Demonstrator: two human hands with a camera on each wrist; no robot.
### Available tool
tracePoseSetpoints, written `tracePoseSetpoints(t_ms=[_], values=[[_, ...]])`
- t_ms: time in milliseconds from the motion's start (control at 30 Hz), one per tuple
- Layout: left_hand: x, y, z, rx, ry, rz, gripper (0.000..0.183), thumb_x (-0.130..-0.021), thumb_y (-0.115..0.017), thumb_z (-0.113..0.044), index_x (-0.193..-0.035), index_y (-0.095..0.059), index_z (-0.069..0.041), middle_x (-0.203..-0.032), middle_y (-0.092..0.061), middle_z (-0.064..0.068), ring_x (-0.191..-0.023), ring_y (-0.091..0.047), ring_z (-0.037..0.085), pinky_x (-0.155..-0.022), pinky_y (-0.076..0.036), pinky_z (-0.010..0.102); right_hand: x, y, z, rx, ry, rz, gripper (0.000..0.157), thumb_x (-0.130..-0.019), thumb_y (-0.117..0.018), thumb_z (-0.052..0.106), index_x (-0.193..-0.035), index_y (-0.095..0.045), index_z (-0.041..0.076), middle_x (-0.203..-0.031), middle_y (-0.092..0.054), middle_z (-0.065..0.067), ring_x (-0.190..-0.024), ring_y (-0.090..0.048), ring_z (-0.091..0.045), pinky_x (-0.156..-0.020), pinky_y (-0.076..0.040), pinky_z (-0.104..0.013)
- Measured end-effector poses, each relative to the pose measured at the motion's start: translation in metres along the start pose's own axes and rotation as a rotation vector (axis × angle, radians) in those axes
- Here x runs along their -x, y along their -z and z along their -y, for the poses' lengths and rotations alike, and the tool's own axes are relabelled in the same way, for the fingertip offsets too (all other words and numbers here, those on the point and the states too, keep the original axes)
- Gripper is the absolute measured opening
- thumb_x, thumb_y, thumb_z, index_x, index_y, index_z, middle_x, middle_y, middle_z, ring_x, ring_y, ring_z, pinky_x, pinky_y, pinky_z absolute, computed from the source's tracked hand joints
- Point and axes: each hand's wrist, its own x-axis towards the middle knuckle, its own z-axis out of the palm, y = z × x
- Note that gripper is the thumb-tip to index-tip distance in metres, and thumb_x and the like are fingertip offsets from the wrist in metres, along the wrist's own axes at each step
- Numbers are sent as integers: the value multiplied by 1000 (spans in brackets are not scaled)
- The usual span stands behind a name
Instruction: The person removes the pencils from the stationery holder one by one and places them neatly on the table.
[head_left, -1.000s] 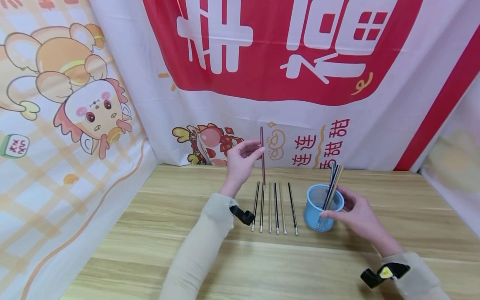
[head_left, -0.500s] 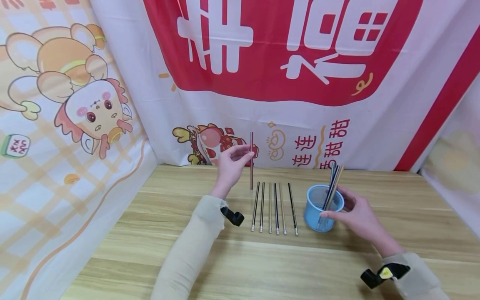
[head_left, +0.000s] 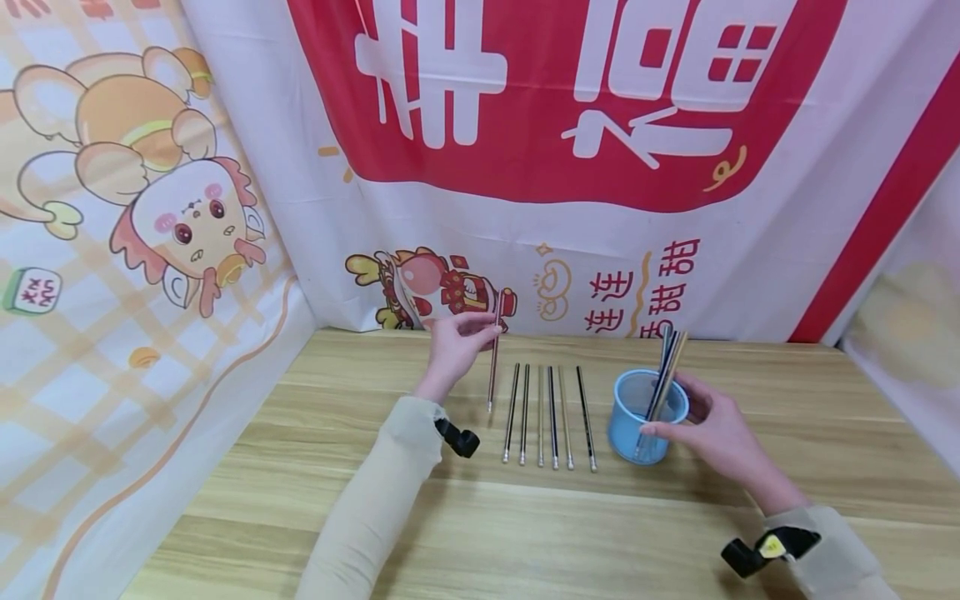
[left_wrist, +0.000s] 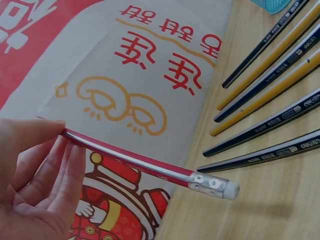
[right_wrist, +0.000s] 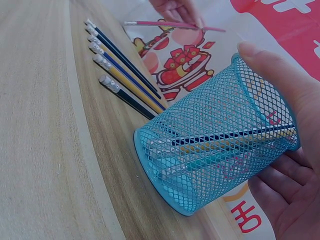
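Fingers (left_wrist: 75, 165) of your left hand (head_left: 452, 343) pinch 1 red pencil (head_left: 492, 371), eraser end lowermost, above the counter (head_left: 525, 533), beside a row of 6 pencils (head_left: 553, 417); your right hand (head_left: 716, 431) grips the blue mesh cup (head_left: 626, 427), which holds more pencils (head_left: 667, 373).

Glossy pencil (left_wrist: 132, 160), metal mesh cup (right_wrist: 212, 117), woodgrain table (head_left: 525, 533).

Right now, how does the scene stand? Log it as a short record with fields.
Left hand: pinches red pencil, its eraser lowermost
Right hand: holds blue mesh cup, upright on wooden table
In cup: several pencils, exact count unclear
Row on table: six pencils, three black, one dark blue, two yellow
Backdrop: white cloth with red print
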Motion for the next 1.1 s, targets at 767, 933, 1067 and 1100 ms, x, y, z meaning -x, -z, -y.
tracePoseSetpoints(t_ms=[767, 933, 1067, 1100], values=[[5, 5, 49, -8, 336, 116, 30, -86, -79, 0, -115, -73, 1, -100, -74, 15, -81, -73, 24, -83, -62, 39, -1, 0, -1, -13, 11, 1, 95, -84, -86, 37, -155, -35, -1, -143, -53, -26, -126, -55, -41, -91, -43, -8], [6, 4, 54, -60, 360, 132, 29, -86, -79, 0, -114, -74, 0, -97, -75, 14, -78, -73, 23, -76, -63, 34, -1, -1, -1, -21, 15, 1, 95, -84, -87, 36, -155, -35, -1, -143, -52, -26, -127, -55, -41, -91, -43, -8], [8, 2, 57, -71, 372, 131, 29, -86, -79, 2, -114, -74, 1, -96, -74, 15, -77, -73, 23, -73, -63, 31, -1, -1, -2, -24, 17, 1, 96, -83, -87, 35, -155, -35, -2, -143, -52, -26, -126, -55, -41, -91, -43, -8], [8, 2, 58, -67, 374, 132, 30, -86, -78, 2, -115, -73, 2, -97, -74, 15, -78, -73, 23, -72, -63, 31, -1, -1, -2, -23, 16, 1, 96, -83, -87, 35, -155, -35, -1, -143, -52, -26, -127, -55, -41, -91, -43, -8]])
